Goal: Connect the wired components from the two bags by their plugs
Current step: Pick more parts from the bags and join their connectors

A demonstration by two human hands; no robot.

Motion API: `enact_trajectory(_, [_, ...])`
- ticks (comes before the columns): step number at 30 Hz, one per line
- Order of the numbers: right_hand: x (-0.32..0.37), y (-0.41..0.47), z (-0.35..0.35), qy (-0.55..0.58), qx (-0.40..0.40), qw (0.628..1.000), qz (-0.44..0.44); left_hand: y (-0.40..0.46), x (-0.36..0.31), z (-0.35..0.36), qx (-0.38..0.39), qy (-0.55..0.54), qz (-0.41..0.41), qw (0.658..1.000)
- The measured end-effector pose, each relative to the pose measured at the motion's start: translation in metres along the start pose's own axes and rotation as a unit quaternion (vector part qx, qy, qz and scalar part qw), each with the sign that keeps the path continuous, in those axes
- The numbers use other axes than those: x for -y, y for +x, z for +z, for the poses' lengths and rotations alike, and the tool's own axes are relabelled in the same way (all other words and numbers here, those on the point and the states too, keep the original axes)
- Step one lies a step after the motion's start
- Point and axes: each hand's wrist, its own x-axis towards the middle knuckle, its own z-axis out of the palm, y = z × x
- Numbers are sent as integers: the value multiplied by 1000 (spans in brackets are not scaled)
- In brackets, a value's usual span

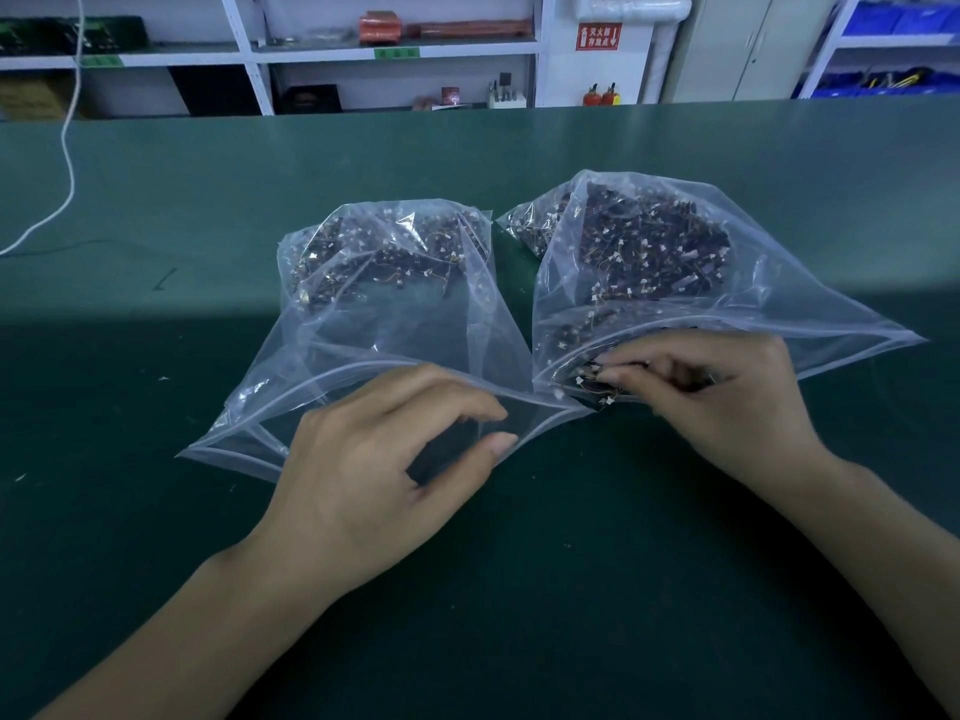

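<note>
A: Head view. Where do the parts lie from the hands?

B: Two clear bags sit side by side on the green table (156,189), mouths toward the person. The left bag (384,304) has its parts heaped at the far end; the near half looks bare of them. The right bag (665,262) is fuller, and its parts reach down to the mouth.

A: And the grips?

B: The right hand (727,392) is at the right bag's mouth, fingers curled and pinching a small dark part (592,384) with thin wires and a white plug. The left hand (374,470) hovers at the left bag's mouth, fingers loosely bent, thumb and forefinger apart, holding nothing that I can see; whether they touch the film I can't tell.

A: So the next move?

B: I'd judge the left hand must reach far, straight up the bag's long axis, since its parts lie well beyond the fingers. The right hand already has its piece. The plug's own direction is too small to read.

A: Surface and room?

B: A flat, dull green mat, lit at the far side and shaded near. A white cable (67,148) trails at far left. Beyond the table stand white shelves (395,49) and a red sign (598,36).
</note>
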Motion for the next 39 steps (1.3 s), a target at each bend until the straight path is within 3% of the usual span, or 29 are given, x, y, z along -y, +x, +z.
enact_trajectory(9, [-18,-1,-8,-178,-12,977,116,2,6,-3,45,78,-9,996])
enact_trajectory(15, [-11,0,-6,-227,-7,967,115,3,13,-6,90,131,-49,986])
enact_trajectory(23, [11,-5,8,-145,-22,988,45,4,14,-20,138,289,-137,937])
enact_trajectory(39, [19,-10,19,-74,3,997,-31,4,14,-17,128,244,-109,955])
